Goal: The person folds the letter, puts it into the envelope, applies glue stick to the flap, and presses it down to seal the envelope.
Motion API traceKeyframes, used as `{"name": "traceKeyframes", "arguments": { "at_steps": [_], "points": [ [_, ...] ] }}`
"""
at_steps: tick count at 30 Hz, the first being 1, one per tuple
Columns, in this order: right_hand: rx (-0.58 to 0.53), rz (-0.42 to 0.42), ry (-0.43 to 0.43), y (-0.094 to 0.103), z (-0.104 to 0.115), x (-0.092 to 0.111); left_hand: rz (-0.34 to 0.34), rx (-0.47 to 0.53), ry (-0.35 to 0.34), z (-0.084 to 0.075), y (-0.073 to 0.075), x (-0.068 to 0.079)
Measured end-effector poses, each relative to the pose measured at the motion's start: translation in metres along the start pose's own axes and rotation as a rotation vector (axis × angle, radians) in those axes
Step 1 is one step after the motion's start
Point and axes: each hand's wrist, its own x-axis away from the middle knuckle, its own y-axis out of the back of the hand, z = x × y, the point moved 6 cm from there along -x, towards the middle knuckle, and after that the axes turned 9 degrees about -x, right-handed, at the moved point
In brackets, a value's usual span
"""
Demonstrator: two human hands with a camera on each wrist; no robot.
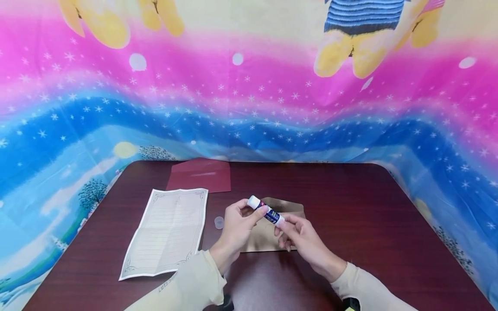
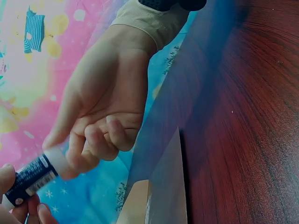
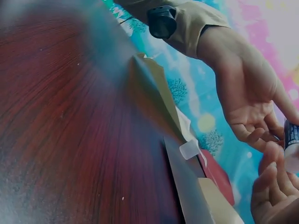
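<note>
A glue stick (image 1: 272, 214) with a dark blue label and white ends is held between both hands above the table. My left hand (image 1: 238, 225) pinches its upper part between thumb and fingers. The lower white end is pinched by my right hand (image 1: 305, 239), clear in the left wrist view as the right hand's thumb and finger on the white end of the glue stick (image 2: 35, 179). Beneath the hands lies a brown paper envelope (image 1: 258, 237) with its flap raised away from me. A small translucent cap (image 1: 219, 223) sits on the table left of the envelope.
To the left lies a creased sheet of bordered, lined paper (image 1: 167, 229), its lower edge near my left sleeve. A dark red envelope (image 1: 200, 176) is behind it near the far table edge (image 1: 311, 163). A printed cloth (image 1: 249, 86) hangs around the table.
</note>
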Motion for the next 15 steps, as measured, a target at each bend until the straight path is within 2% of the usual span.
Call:
{"name": "traceKeyframes", "arguments": {
  "at_steps": [4,9,12,15],
  "points": [
    [-0.045,-0.001,-0.037,-0.0007,-0.0015,0.0001,0.012,0.01,-0.004,-0.0016,-0.0012,0.0006],
    [-0.026,-0.039,-0.012,0.0001,0.0008,0.001,0.005,0.001,0.001,-0.0013,-0.0005,0.002],
    [-0.033,-0.014,-0.047,-0.002,-0.0009,0.0012,0.015,-0.003,0.006,0.0005,-0.0016,0.0025],
    [-0.067,-0.032,-0.082,-0.0017,-0.0031,0.0017,0.017,-0.004,0.007,0.0012,-0.0026,0.0024]
  ]
}}
